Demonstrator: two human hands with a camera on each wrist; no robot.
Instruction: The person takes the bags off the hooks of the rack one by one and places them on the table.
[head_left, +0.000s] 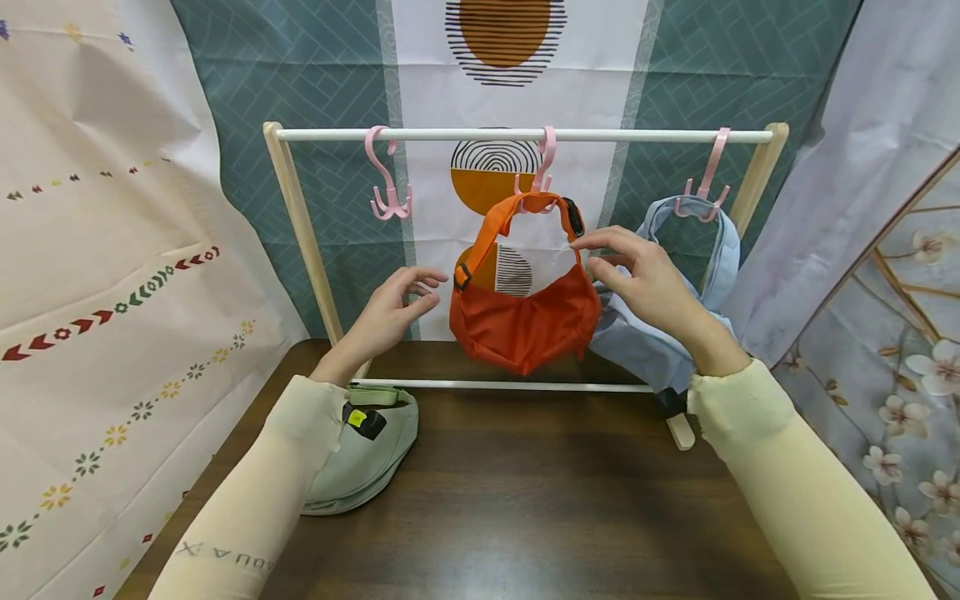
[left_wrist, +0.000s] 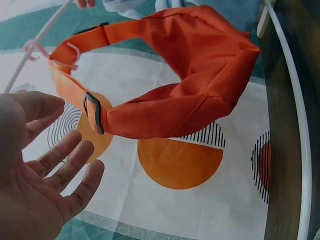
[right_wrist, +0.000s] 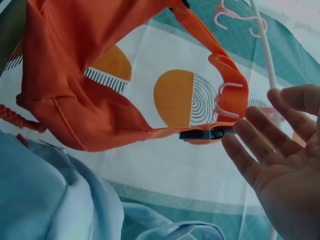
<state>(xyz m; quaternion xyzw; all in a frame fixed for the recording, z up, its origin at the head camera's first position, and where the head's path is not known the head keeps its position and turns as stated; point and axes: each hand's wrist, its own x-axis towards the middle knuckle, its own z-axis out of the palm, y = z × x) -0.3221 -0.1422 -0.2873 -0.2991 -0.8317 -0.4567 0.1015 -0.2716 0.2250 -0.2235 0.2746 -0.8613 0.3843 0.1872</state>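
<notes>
An orange-red sling bag (head_left: 525, 321) hangs by its strap from the middle pink hook (head_left: 548, 158) on the white rail. To its left, my left hand (head_left: 390, 310) is held apart from it, fingers relaxed; the left wrist view shows the palm with nothing in it. My right hand (head_left: 641, 271) is beside the strap's black buckle (right_wrist: 207, 134) on the right. Its fingers are extended in the right wrist view and hold nothing; whether a fingertip touches the strap I cannot tell. Behind that hand, a light blue bag (head_left: 645, 333) hangs from the right pink hook (head_left: 712, 171).
A sage green bag (head_left: 367, 467) lies on the brown table (head_left: 525, 500) at the left, partly behind my left forearm. The left pink hook (head_left: 388, 179) carries nothing. The rack's wooden posts (head_left: 300, 225) and lower white bar (head_left: 495, 385) stand before a patterned curtain (head_left: 300, 67).
</notes>
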